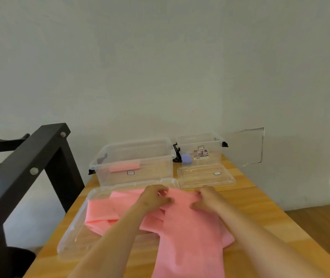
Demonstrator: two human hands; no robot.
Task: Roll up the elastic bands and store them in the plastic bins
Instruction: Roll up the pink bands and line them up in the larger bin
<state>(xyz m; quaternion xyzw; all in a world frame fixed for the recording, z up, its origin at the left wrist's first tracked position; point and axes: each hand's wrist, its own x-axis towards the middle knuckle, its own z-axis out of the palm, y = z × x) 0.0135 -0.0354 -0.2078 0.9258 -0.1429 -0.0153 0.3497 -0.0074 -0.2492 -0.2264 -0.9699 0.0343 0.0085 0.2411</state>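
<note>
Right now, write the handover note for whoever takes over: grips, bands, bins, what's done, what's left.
Left grip and right grip both pinch the far end of the unrolled pink band, which lies over the big lid.
Done: one pink roll in the large bin, one purple roll in the small bin.
Left: roll this band, bin it.

I can read no text, brand or number in this view. Four printed items are present, all too blurred to decipher.

1. A small dark-framed label point(130, 172) sits on the front wall of the large clear bin point(156, 157), just beyond the fingers point(164, 191) of the left hand point(154, 197).
2. A similar lid label point(216, 173) sits on the flat lid point(192, 178), beyond the fingers point(197, 194) of the right hand point(208, 199).
3. A third label point(200, 147) sits on the small bin point(216, 153), farther beyond those fingers.
4. Directly below it is a product sticker point(201, 154) with a barcode strip; the digits are unreadable.
</note>
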